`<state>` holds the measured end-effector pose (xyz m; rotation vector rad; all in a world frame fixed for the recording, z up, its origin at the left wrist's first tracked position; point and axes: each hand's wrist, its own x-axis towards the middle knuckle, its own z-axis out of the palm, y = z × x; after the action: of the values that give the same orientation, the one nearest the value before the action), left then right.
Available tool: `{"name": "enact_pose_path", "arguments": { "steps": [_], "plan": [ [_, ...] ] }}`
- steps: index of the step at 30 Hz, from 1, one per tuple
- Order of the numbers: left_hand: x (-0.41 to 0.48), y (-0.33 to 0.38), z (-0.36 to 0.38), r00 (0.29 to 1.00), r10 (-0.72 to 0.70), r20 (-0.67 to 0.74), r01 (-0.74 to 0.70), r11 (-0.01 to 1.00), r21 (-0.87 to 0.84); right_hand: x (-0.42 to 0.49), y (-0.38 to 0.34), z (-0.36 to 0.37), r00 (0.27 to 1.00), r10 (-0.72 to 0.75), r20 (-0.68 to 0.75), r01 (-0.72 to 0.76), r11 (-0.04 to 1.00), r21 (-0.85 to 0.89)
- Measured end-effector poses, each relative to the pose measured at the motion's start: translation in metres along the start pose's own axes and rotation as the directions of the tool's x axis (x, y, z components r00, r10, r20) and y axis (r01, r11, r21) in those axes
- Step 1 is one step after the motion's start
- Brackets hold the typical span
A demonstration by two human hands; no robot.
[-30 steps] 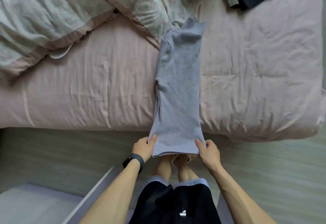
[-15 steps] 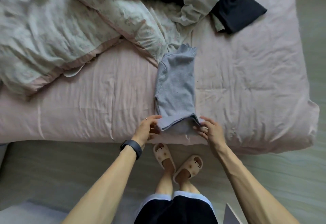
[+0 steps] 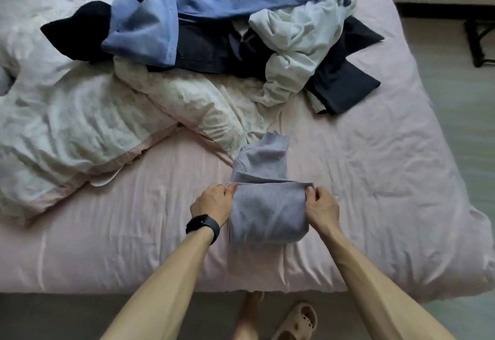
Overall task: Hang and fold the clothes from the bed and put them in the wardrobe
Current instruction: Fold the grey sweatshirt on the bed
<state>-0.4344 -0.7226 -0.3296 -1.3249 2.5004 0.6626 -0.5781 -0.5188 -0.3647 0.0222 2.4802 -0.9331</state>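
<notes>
In the head view, a lilac-grey knitted sweater (image 3: pixel 267 211) is being folded crosswise on the pink bed (image 3: pixel 388 179), near the edge closest to the person, with its far end lying against the hem of the pale floral duvet (image 3: pixel 80 115). Its near end is being carried up and over the far part; the ribbed edge is being held taut between the two hands, and the cloth below that edge is bulging in a loose roll. One corner of that edge is being pinched by the left hand (image 3: pixel 214 203), which is wearing a dark wristband (image 3: pixel 202 224), and the other corner is being pinched by the right hand (image 3: pixel 321 208), fingers curled over the knit and thumbs tucked under. The step in hand is judged to be the folding of this one garment, early in the whole task, since a tangled pile of clothes (image 3: pixel 227 32) in blue, dark and pale cloth is lying at the far side of the bed, well apart from the sweater. For the next move, the held edge is probably to be laid flat on the far part, corners squared and the bulge pressed out, before the bundle is taken to the wardrobe, which is not being shown here
</notes>
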Motion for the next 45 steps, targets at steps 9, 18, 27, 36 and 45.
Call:
{"name": "enact_pose_path", "arguments": {
  "steps": [9,18,27,36,45],
  "plan": [
    [0.117,0.013,-0.002,0.973,0.187,0.138,-0.201,0.975,0.094,0.076,-0.03,0.05,0.998,0.013,0.06,-0.009,0.998,-0.066],
    [0.127,0.031,0.043,0.978,0.114,0.175,-0.021,0.888,-0.46,0.071,-0.005,0.058,0.964,0.265,0.006,-0.265,0.963,0.047],
    [0.14,0.067,0.061,0.953,0.075,0.293,0.066,0.894,-0.444,0.082,0.015,0.063,0.905,0.417,-0.086,-0.406,0.906,0.121],
    [0.142,0.057,0.058,0.84,0.299,0.453,-0.241,0.953,-0.182,0.066,0.019,0.063,0.933,0.359,0.019,-0.357,0.921,0.153],
    [0.154,0.077,0.069,0.887,0.337,0.316,-0.285,0.937,-0.2,0.078,0.024,0.06,0.94,0.327,-0.101,-0.317,0.943,0.103]
  ]
}}
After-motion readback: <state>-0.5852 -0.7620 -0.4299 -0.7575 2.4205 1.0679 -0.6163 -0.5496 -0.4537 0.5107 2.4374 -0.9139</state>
